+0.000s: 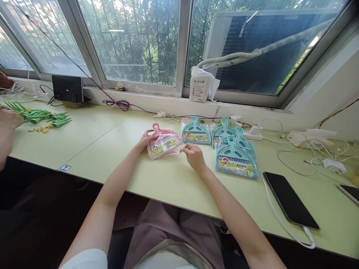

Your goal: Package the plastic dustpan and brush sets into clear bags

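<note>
A pink dustpan-and-brush set in a clear plastic bag lies on the pale green table in front of me. My left hand grips its upper left side, by the pink handle. At the bag's right edge, my right hand pinches the clear plastic. Just behind that hand is a bagged teal dustpan set. More teal sets overlap farther right, the nearest on top at the front.
A phone with a white cable lies at the right, near cables and a power strip. Green items and another person's hand are at the far left. A tablet stands by the window.
</note>
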`<move>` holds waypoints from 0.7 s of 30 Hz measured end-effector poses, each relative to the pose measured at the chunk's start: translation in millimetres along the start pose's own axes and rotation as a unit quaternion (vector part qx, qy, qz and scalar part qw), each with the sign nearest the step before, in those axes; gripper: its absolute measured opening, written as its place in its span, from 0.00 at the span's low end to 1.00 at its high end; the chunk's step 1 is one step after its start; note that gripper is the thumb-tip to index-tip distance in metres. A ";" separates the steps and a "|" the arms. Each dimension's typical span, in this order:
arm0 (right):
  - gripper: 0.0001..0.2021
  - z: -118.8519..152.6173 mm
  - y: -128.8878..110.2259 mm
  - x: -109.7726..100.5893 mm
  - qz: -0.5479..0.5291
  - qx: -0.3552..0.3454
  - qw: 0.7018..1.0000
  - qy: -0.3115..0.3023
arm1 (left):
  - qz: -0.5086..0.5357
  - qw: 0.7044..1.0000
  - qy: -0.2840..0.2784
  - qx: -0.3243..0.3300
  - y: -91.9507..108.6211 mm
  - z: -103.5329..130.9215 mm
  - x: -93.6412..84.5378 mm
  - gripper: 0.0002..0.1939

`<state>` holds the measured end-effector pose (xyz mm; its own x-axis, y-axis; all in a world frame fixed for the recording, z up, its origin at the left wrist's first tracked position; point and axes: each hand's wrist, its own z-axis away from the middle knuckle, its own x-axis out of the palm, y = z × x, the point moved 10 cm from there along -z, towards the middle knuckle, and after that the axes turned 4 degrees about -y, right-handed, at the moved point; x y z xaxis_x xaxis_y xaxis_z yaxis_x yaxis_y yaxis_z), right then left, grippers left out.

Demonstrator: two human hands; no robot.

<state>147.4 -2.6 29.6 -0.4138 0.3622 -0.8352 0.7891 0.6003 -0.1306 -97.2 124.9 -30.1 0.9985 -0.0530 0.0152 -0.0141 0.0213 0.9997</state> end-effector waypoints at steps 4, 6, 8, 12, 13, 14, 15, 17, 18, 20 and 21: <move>0.17 0.8 2.7 0.5 -0.008 -0.005 1.000 -0.004 | -0.005 1.000 0.009 -0.002 0.6 1.8 -1.6 0.43; 0.15 1.4 2.8 -0.1 -0.015 -0.007 1.000 0.002 | -0.003 1.000 0.012 -0.001 -0.1 1.6 -3.0 0.42; 0.14 1.9 2.8 -1.0 -0.017 -0.002 1.000 0.009 | 0.004 1.000 0.012 0.002 -1.0 0.5 -3.8 0.41; 0.15 2.9 -12.6 5.2 -0.012 -0.035 0.999 -0.021 | 0.016 1.000 0.016 0.012 0.5 1.2 -2.7 0.40; 0.17 3.5 -19.5 8.5 -0.015 -0.052 0.998 -0.035 | 0.019 1.000 0.014 0.014 1.6 2.4 -0.9 0.39; 0.19 4.2 -26.3 12.2 -0.022 -0.067 0.996 -0.050 | 0.022 1.000 0.010 0.015 2.6 4.0 1.8 0.38; 0.20 4.9 -32.5 16.0 -0.033 -0.080 0.994 -0.065 | 0.025 1.000 0.005 0.014 3.4 5.7 5.0 0.37; 0.17 6.1 -42.9 22.9 -0.058 -0.101 0.989 -0.090 | 0.028 1.000 -0.005 0.014 4.2 8.7 11.7 0.36; 0.15 6.4 -46.3 25.3 -0.069 -0.109 0.987 -0.097 | 0.028 0.999 -0.006 0.014 4.2 9.7 14.4 0.35; 0.11 5.4 -46.2 26.8 -0.084 -0.108 0.986 -0.096 | 0.028 0.999 -0.002 0.017 3.6 10.5 18.4 0.35; 0.11 4.1 -41.7 26.7 -0.089 -0.094 0.987 -0.091 | 0.029 0.999 0.005 0.019 3.1 10.3 19.1 0.34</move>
<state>105.3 -20.9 10.6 -0.4372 0.1147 -0.8920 0.6054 0.7710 -0.1976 -78.8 113.6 -26.4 0.9964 -0.0422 0.0740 -0.0747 -0.0144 0.9971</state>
